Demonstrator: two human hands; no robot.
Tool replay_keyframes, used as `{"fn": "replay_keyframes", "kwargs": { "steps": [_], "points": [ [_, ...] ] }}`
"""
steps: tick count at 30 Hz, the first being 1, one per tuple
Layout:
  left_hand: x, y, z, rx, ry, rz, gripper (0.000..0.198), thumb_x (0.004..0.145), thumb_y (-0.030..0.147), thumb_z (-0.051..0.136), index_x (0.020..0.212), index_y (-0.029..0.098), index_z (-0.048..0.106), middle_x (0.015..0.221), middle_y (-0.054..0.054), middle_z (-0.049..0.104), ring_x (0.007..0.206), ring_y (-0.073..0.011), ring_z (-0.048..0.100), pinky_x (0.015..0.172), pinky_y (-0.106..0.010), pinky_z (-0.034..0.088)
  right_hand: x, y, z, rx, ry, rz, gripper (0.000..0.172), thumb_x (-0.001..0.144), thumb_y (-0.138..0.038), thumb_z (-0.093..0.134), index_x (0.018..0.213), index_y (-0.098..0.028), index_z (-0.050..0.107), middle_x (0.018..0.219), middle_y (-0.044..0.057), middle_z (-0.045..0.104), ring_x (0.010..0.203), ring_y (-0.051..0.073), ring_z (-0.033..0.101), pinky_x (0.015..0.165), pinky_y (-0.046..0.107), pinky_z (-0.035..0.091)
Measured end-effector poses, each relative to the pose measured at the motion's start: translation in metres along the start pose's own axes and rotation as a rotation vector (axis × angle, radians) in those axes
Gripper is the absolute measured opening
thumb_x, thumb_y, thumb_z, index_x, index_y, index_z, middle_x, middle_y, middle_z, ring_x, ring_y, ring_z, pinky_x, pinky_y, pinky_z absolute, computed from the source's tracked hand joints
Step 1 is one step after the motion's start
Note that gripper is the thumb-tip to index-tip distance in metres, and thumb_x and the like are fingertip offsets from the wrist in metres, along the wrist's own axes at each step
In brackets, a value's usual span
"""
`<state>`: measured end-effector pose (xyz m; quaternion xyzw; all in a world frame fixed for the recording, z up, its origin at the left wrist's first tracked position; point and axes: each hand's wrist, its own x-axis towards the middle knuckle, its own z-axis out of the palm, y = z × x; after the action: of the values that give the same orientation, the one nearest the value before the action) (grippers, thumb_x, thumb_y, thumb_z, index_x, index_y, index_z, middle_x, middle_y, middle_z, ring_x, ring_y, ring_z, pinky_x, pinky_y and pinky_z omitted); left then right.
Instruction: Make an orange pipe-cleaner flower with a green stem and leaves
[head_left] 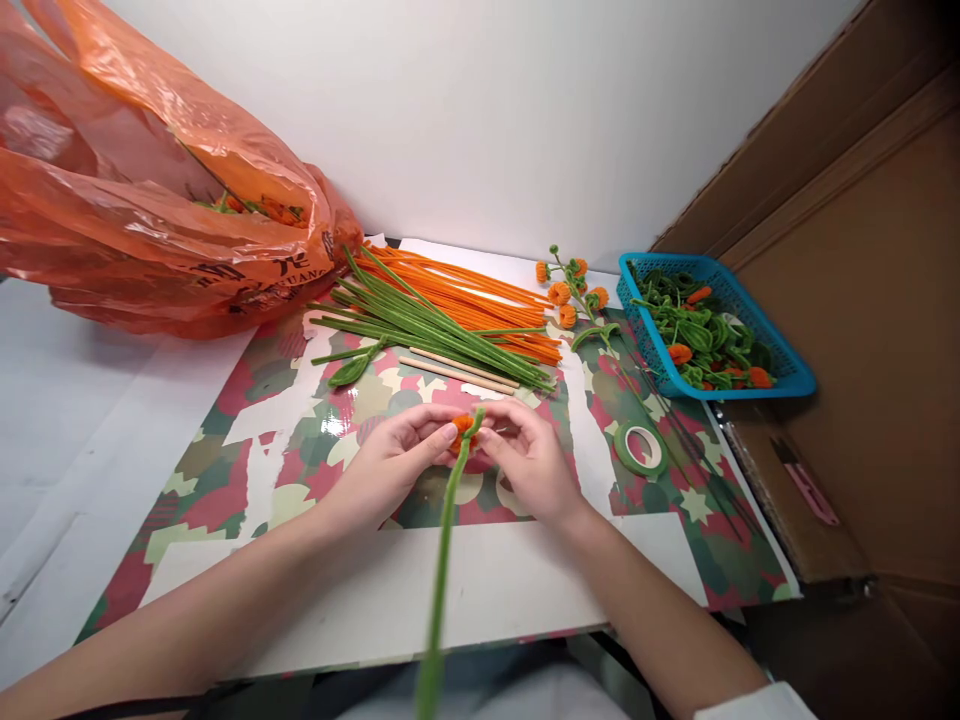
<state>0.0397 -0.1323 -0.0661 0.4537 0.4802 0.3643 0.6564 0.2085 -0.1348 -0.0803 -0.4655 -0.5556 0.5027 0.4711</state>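
Green fuzzy pipe-cleaner stem [442, 560] is seen closest to the camera, its lower end blurred. Its upper end is bent and crossed over a small, round, orange fuzzy flower head [460, 436], which is held between both hands above the near half of the worktop [202, 500], covered in camouflage-patterned sheeting. By the left hand [379, 462], the flower head is pinched at its left side, thumb clamped against the fingers. By the right hand [538, 458], its right edge is pinched between thumb and fingers, beside the stem's bent tip; whether the stem itself is also gripped cannot be told.

Beyond the hands, two slim pale wooden sticks [465, 374] are laid side by side. Next to them a loose bundle of straight green pipe cleaners [442, 325] is laid partly across a bundle of orange pipe cleaners [442, 280]. One green fuzzy leaf piece [351, 371] is placed near their left ends. At far left, a translucent orange plastic bag [180, 235] with dark print is seen. To the right are noted a spray of small orange fuzzy flowers [559, 293], a roll of green tape [622, 452] and a blue perforated plastic basket [780, 385], filled with green and orange fuzzy pieces. A pink-handled cutter [814, 495] is observed beyond the worktop's right edge.
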Motion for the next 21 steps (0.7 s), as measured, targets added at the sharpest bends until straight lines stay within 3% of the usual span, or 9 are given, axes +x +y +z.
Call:
{"fn": "replay_keyframes", "kwargs": {
  "steps": [3,7,12,21],
  "points": [
    [0.0015,-0.0014,0.0012,-0.025,0.045,-0.004,0.032,0.076,0.045,0.073,0.094,0.02,0.068,0.099,-0.005,0.072,0.077,-0.0169,0.07,0.069,-0.026,0.058,-0.0002,0.0005,0.0023,0.048,-0.037,0.044,0.014,0.083,-0.028,0.064,0.092,-0.02,0.071,0.093,0.006,0.065,0.083,0.017,0.065,0.072,0.03,0.056],
    [0.0015,0.0007,0.0007,0.048,0.09,0.014,0.034,0.074,0.048,0.075,0.088,0.018,0.071,0.084,-0.004,0.073,0.072,-0.0178,0.068,0.066,-0.027,0.058,-0.0019,0.0002,0.0053,0.218,-0.03,0.138,0.015,0.08,-0.031,0.07,0.091,-0.021,0.071,0.083,0.004,0.071,0.081,0.018,0.068,0.073,0.032,0.058],
    [-0.0007,0.0031,-0.0026,0.166,0.038,0.007,0.035,0.078,0.051,0.069,0.082,0.016,0.073,0.068,-0.003,0.07,0.062,-0.0166,0.065,0.057,-0.024,0.054,-0.0015,-0.0006,0.0059,0.274,0.022,0.16,0.021,0.07,-0.035,0.078,0.083,-0.02,0.072,0.082,0.004,0.074,0.077,0.019,0.07,0.073,0.033,0.059],
    [0.0001,-0.0025,-0.0042,0.042,0.027,-0.054,0.033,0.075,0.049,0.073,0.073,0.016,0.07,0.063,-0.003,0.069,0.058,-0.014,0.065,0.051,-0.019,0.052,0.0004,-0.0039,0.0056,0.301,0.086,0.237,0.022,0.062,-0.035,0.083,0.076,-0.019,0.075,0.077,0.004,0.076,0.073,0.019,0.071,0.073,0.033,0.06]
  ]
}}
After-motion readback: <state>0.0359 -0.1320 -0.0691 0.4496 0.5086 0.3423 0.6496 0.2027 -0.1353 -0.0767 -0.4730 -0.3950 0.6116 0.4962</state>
